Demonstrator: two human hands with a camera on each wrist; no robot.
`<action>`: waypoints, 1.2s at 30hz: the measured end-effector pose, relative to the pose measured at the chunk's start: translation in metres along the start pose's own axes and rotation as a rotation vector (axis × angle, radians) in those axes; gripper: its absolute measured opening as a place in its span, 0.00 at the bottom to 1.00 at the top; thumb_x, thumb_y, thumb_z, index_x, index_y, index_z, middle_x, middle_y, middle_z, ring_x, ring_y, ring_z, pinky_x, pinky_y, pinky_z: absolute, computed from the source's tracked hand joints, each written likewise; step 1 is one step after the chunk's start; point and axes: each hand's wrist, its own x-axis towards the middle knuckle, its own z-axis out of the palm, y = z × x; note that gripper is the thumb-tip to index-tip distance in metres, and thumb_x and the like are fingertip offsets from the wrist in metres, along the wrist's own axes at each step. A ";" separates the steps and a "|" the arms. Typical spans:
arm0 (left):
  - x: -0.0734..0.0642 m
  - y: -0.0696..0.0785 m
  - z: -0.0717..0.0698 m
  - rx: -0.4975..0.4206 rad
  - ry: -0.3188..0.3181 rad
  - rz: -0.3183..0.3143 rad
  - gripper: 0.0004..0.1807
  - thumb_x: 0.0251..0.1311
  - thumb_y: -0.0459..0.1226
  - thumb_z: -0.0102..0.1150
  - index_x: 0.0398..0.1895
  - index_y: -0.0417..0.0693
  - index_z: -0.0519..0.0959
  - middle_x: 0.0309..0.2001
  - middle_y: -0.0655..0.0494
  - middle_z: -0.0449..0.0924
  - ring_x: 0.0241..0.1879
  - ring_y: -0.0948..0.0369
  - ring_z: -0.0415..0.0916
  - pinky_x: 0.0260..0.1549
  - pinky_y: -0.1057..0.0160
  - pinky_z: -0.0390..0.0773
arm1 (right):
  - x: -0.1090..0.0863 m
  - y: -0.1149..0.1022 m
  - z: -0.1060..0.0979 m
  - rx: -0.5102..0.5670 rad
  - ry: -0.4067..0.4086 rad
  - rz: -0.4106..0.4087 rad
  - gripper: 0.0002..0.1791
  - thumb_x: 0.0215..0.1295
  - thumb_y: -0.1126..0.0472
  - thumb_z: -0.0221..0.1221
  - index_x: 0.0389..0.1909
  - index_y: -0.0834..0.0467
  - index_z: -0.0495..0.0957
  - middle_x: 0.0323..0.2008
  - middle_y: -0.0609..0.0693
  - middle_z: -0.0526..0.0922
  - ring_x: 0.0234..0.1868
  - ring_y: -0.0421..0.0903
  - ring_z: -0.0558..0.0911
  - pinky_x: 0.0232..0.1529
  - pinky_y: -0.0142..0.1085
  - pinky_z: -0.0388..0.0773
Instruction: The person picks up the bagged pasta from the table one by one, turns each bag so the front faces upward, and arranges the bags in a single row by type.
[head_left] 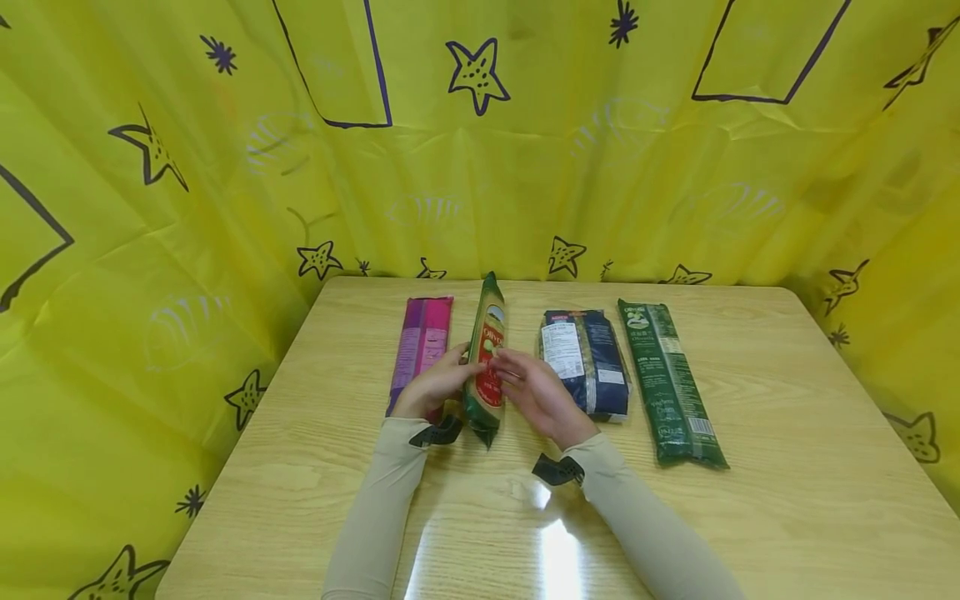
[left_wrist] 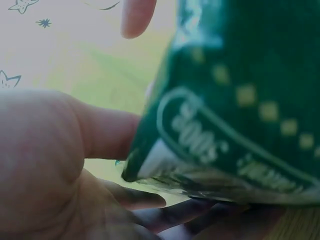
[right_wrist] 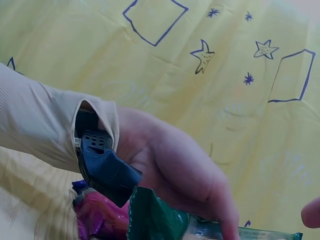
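Note:
A long green-and-red food packet [head_left: 489, 396] stands out between both hands in the head view, narrow and upright-looking. My left hand [head_left: 437, 385] grips its left side; in the left wrist view the thumb [left_wrist: 112, 132] lies against the packet's green end [left_wrist: 210, 115], with the other fingers under it. On the opposite side, my right hand [head_left: 542, 393] has its fingers extended, fingertips right at the red front. The right wrist view shows the right thumb [right_wrist: 227, 215] reaching down over the packet. Just left of it lies a pink-and-purple packet [head_left: 429, 333], partly behind the left hand.
Right of the hands, a dark blue bag [head_left: 600, 346] with a white label lies on the wooden table [head_left: 787, 500]. Farther right is a long green packet [head_left: 671, 383], lying at a slant. A yellow curtain [head_left: 525, 183] with drawn stars hangs along the back and sides.

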 end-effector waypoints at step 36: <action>0.015 -0.007 0.011 -0.604 0.003 -0.028 0.35 0.73 0.31 0.46 0.81 0.39 0.52 0.75 0.35 0.63 0.76 0.43 0.63 0.76 0.47 0.66 | 0.009 0.003 -0.014 0.139 -0.079 0.226 0.33 0.84 0.51 0.39 0.81 0.61 0.46 0.60 0.51 0.74 0.52 0.41 0.82 0.53 0.33 0.83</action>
